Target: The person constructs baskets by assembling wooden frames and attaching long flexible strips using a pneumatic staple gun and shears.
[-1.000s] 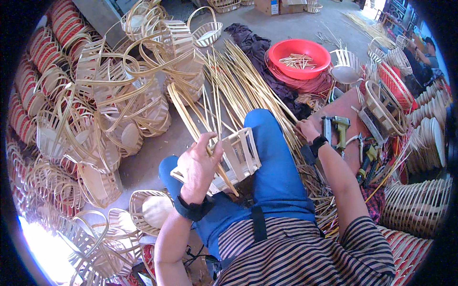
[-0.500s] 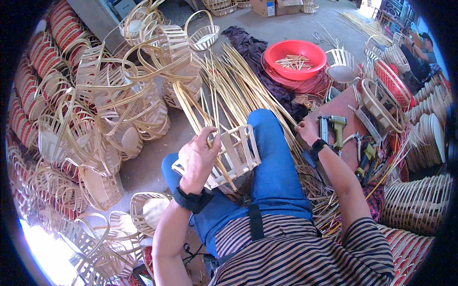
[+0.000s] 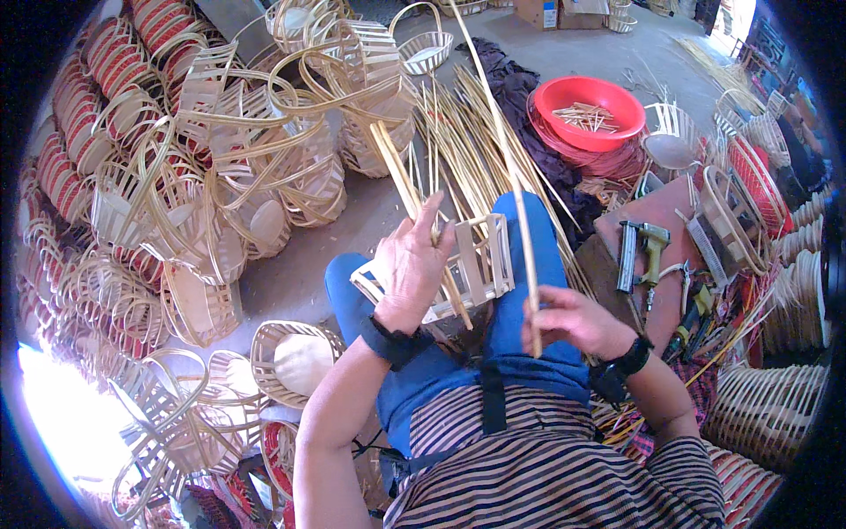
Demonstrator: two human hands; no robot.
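Observation:
My left hand (image 3: 410, 264) is closed round a bundle of pale wooden strips (image 3: 397, 163) that slants up and away from me over a light slatted basket frame (image 3: 493, 251) on my lap. The frame lies across my blue-clad legs, partly hidden by that hand. In front of my right thigh, my right hand (image 3: 573, 322) grips the lower end of a long, thin cane (image 3: 507, 154), which rises past the frame to the top of the view.
Woven baskets (image 3: 198, 234) pile up at left. Loose canes (image 3: 454, 132) lie ahead beside dark cloth and a red basin (image 3: 564, 132) of sticks. A nail gun (image 3: 654, 251) and other tools rest on a reddish board (image 3: 679, 207) at right, near stacked pale pieces (image 3: 793, 300).
My right hand has come from the cane pile down and in toward my lap, drawing out a long cane. My left hand still holds the bundle; the whole view has shifted slightly.

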